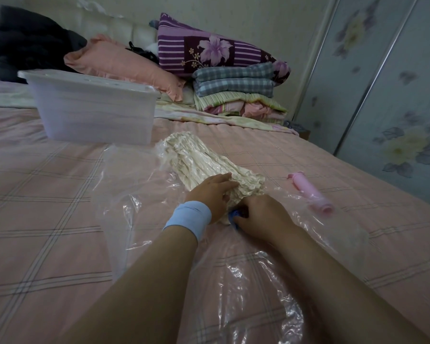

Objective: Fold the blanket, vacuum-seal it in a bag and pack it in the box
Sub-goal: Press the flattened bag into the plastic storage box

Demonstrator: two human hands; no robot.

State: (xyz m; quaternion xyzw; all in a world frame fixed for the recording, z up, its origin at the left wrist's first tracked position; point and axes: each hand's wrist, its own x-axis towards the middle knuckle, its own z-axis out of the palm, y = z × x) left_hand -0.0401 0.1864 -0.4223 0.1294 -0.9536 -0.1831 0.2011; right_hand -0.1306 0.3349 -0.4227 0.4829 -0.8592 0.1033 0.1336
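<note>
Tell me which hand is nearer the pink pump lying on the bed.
Right. The right hand grips the blue valve, apart from the pink pump on its right; the left hand rests on the bagged blanket, farther left.

Bed sheet, pink checked. At its head: pink pillow; purple floral pillow behind stacked folded quilts; dark clothing, far left. Floral wardrobe doors, right.
</note>
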